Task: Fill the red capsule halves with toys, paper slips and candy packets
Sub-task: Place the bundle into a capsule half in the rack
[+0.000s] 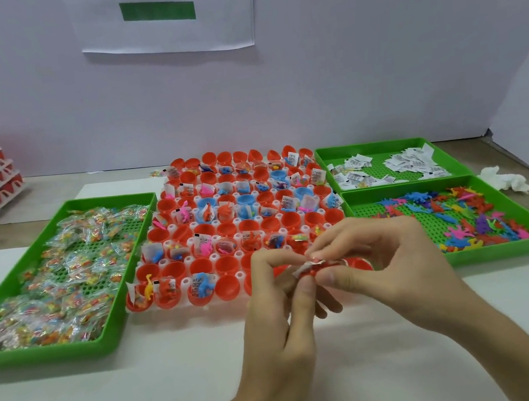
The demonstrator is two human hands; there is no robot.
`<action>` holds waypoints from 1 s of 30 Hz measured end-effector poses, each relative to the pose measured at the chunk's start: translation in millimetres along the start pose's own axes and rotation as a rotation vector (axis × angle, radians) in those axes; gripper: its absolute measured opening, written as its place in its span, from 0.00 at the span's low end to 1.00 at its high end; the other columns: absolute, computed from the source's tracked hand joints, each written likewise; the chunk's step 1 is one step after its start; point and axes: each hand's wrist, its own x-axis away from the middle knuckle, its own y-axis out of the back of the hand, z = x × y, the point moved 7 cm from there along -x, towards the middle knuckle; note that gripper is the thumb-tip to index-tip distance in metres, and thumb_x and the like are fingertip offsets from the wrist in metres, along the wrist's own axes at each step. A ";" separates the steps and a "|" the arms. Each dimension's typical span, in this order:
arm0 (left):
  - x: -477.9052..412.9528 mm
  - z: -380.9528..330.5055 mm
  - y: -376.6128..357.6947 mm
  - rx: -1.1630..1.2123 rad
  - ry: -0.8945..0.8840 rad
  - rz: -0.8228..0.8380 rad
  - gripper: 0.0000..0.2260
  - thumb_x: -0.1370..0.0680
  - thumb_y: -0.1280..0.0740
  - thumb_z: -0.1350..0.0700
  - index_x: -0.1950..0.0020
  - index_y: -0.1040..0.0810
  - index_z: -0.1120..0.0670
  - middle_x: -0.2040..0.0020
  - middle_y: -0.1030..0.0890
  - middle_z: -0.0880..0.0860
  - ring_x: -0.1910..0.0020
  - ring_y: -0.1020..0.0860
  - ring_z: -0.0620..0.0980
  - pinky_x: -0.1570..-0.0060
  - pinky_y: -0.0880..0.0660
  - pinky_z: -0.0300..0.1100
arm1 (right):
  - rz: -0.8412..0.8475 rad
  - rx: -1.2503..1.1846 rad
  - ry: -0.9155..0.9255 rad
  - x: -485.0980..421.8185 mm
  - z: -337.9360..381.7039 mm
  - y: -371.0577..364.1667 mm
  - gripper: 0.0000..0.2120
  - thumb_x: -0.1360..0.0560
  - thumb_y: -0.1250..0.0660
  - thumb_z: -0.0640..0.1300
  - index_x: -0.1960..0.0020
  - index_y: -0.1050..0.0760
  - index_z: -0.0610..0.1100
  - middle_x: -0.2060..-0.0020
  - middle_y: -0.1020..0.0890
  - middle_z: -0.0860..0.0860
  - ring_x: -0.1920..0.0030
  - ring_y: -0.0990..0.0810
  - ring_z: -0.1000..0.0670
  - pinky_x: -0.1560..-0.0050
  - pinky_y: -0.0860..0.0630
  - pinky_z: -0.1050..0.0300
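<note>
My hands meet over the near edge of the capsule rack (184,284). My left hand (275,320) and right hand (395,269) have their fingers curled in, tips pinching one paper slip (304,266) between them. Something small and red is tucked against it — a toy, I think, but I cannot tell. Empty red capsule halves (231,285) sit just beneath, in the front row. If the slip springs open or my pinch slackens, it could drop onto the tabletop or into a neighbouring half already filled — a double.
</note>
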 end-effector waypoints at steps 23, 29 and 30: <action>63.8 15.9 63.2 0.806 0.862 -0.698 0.11 0.19 0.38 0.60 0.39 0.22 0.62 0.42 0.18 0.61 0.43 0.19 0.56 0.50 0.24 0.52 | 0.104 0.370 0.013 -56.3 22.6 -63.8 0.06 0.32 0.21 0.40 0.61 0.15 0.49 0.66 0.16 0.57 0.60 0.18 0.59 0.58 0.25 0.70; 62.3 20.0 62.0 0.866 0.893 -0.624 0.15 0.19 0.40 0.57 0.36 0.22 0.60 0.37 0.19 0.58 0.35 0.23 0.54 0.38 0.28 0.55 | 0.168 0.468 -0.023 -61.1 9.4 -89.3 0.04 0.31 0.21 0.42 0.60 0.15 0.49 0.65 0.17 0.59 0.58 0.19 0.62 0.57 0.27 0.73; 61.7 20.5 61.9 0.864 0.897 -0.610 0.15 0.19 0.40 0.56 0.36 0.21 0.60 0.37 0.19 0.57 0.35 0.23 0.54 0.37 0.29 0.55 | 0.169 0.488 -0.026 -61.0 7.4 -90.3 0.03 0.31 0.21 0.42 0.60 0.14 0.49 0.65 0.16 0.59 0.58 0.19 0.62 0.57 0.27 0.73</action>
